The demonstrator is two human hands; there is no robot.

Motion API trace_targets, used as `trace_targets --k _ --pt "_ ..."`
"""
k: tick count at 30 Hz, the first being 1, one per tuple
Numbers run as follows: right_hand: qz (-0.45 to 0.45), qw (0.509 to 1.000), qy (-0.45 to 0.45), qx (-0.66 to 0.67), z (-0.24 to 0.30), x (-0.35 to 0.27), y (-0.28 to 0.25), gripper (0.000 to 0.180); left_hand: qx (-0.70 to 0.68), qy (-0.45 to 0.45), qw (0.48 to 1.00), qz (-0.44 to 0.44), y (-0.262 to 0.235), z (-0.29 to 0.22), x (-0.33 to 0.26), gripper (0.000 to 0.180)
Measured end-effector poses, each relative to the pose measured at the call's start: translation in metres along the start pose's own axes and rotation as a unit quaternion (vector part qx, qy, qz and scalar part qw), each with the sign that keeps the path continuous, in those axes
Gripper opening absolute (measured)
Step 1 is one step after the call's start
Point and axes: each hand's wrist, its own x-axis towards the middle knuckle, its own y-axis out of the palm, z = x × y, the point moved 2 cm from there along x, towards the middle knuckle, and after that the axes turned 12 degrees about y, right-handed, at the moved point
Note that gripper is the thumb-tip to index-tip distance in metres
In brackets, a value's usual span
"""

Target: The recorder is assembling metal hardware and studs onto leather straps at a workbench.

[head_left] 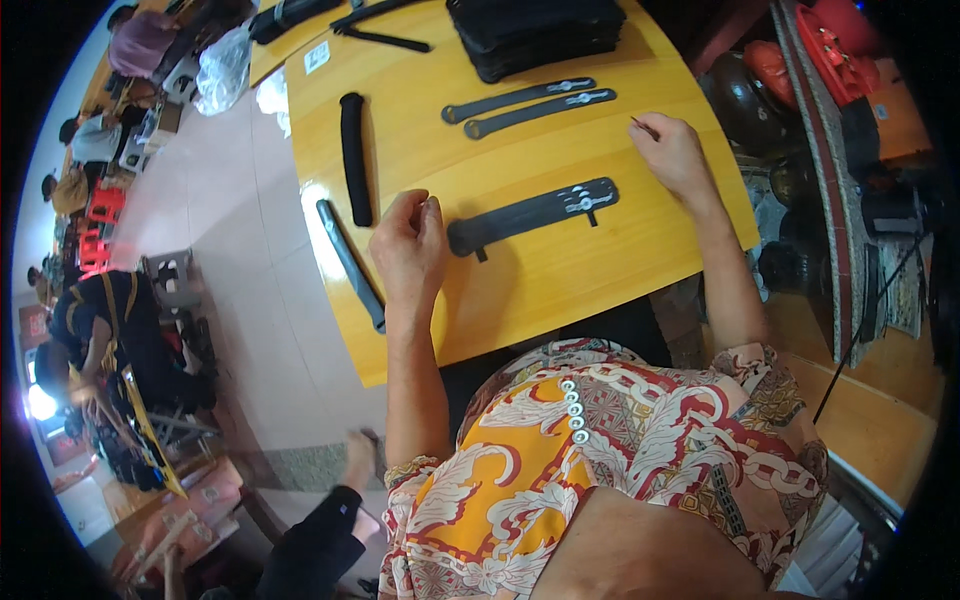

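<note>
A black fabric strip (535, 216) with rounded ends and pale marks near its right end lies on the yellow table in front of me. Two small dark tabs stick out along its near edge. Just left of that strip is my left hand (408, 245), fingers curled together; whatever they pinch, if anything, is hidden. Beyond the strip's right end, my right hand (672, 155) pinches a thin, short dark piece (643, 127) between thumb and fingers. Two narrower dark grey strips (540, 112) with pale marks lie side by side farther back.
A thick pile of black fabric pieces (535, 35) sits at the table's far side. Long dark strips (356, 160) lie along the left of the yellow table (560, 290). Dark jars (750, 100) stand off to the right. Other people (110, 330) sit across the room at left.
</note>
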Motion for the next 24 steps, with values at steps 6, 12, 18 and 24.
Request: trace_targets --k 6,12,18,24 --pt "-0.036 0.998 0.018 -0.057 0.009 0.036 0.019 0.021 0.127 0.191 0.973 0.014 0.045 -0.010 0.046 0.022" --pt "0.050 0.988 0.057 -0.137 0.028 0.034 0.021 0.028 0.208 0.162 0.962 0.074 0.068 -0.006 0.063 0.024" --pt "0.056 0.988 0.055 -0.130 0.025 0.028 0.015 0.026 0.216 0.167 0.958 0.086 0.069 -0.009 0.057 0.021" --pt "0.026 0.999 -0.005 -0.042 0.016 0.015 0.013 0.015 0.149 0.171 0.970 0.086 0.060 -0.003 0.051 0.013"
